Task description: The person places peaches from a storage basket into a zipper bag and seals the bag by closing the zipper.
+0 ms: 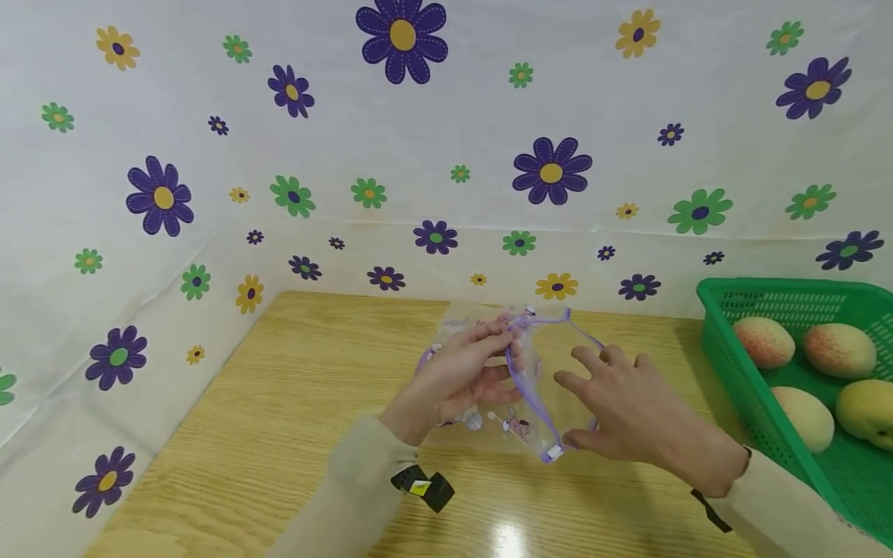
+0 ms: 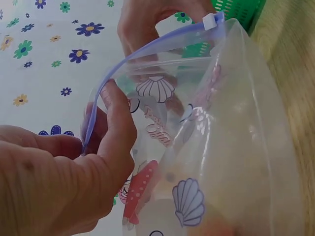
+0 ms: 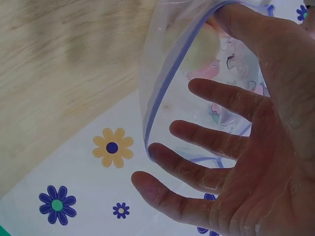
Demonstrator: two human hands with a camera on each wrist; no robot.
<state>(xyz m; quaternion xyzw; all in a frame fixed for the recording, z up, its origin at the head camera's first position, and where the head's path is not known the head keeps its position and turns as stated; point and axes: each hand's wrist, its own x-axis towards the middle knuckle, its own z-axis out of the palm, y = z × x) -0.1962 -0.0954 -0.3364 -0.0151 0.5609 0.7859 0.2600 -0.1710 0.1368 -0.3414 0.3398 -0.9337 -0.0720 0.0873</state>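
Note:
A clear zip bag (image 1: 481,434) printed with shells and sea creatures stands with its mouth spread, facing right. My left hand (image 1: 463,380) pinches the purple zip edge (image 2: 106,78) between thumb and fingers. At the mouth's other side is my right hand (image 1: 624,407), its fingers spread and fairly straight, palm facing the opening. Its thumb (image 3: 236,22) overlaps the purple rim in the right wrist view. A white slider (image 2: 209,21) sits at the near corner of the zip. Through the plastic a pale rounded shape (image 3: 197,46) shows faintly.
A green basket (image 1: 718,341) with peaches (image 1: 763,341) and a yellowish fruit (image 1: 868,411) stands at the right. The wooden table (image 1: 279,426) meets a white flower-printed sheet (image 1: 314,139) at the back and left.

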